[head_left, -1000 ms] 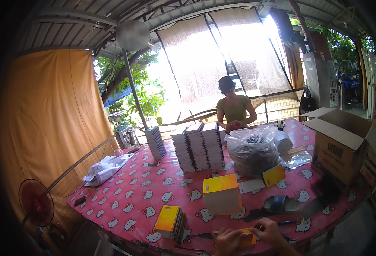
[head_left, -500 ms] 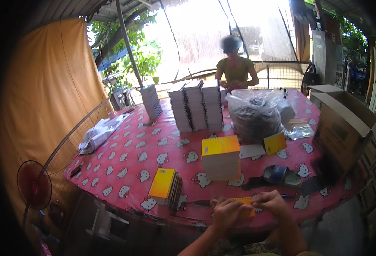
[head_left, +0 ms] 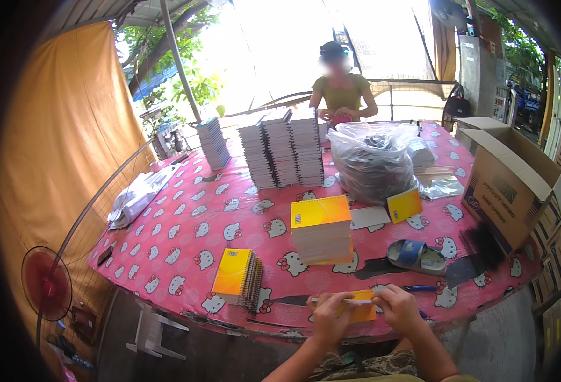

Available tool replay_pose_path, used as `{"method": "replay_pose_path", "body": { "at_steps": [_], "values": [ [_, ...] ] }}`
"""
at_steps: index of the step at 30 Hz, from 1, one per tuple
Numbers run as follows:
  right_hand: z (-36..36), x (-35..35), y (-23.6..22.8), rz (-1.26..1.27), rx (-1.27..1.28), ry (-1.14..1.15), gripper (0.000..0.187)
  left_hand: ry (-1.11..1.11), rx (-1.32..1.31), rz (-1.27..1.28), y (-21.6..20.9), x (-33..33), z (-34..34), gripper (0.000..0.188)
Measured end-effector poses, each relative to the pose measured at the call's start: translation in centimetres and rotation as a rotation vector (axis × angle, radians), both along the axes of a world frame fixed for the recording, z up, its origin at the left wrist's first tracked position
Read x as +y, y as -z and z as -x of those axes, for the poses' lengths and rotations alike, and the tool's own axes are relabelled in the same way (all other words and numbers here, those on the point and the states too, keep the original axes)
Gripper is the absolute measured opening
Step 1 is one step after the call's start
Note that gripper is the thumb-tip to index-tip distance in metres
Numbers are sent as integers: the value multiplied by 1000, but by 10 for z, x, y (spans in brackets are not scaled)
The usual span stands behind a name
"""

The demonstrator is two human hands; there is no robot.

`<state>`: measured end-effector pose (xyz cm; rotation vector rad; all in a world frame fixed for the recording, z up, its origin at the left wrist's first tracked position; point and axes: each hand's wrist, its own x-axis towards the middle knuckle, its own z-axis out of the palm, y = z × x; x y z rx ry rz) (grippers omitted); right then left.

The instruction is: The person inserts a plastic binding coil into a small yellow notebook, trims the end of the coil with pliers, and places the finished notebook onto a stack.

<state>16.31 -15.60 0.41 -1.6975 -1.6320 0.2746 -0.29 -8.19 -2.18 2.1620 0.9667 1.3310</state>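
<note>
Beside an orange curtain [head_left: 64, 153] on the left of this open-sided shelter, the pink patterned counter [head_left: 253, 235] carries tall notebook stacks [head_left: 280, 153] at its far side and a yellow notebook stack [head_left: 322, 232] nearer. At the near edge, the left hand [head_left: 329, 315] and right hand [head_left: 398, 309] flank an orange notebook [head_left: 364, 312] on the counter, both touching it, fingers apparently pinched on its far, spiral-bound edge. That edge runs left to right; the left hand hides too much to tell the long axis.
</note>
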Motion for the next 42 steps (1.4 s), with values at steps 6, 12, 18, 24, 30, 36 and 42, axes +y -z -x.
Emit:
{"method": "replay_pose_path", "body": {
  "at_steps": [6, 12, 18, 24, 30, 36, 42],
  "values": [
    [2, 5, -4, 2, -83, -39, 25, 63, 61, -12, 7, 4, 10, 12],
    [8, 3, -6, -36, -95, -2, 22, 102, 18, 7, 7, 4, 8, 10],
    [11, 4, 1, -44, -38, -25, 23, 88, 16, 6, 7, 4, 10, 7],
    [15, 3, 4, -179, -81, 15, 12, 82, -18, -56, 12, 3, 7, 10],
    [-40, 21, -5, -156, -81, 4, 7, 185, 4, -22, 10, 8, 22, 14],
    [-140, 33, 25, 243, -308, 416, 85, 183, 11, -104, 1, 8, 11, 26],
    [-163, 22, 48, 284, -561, 336, 81, 157, 43, -112, 10, 13, 10, 30]
  ]
}}
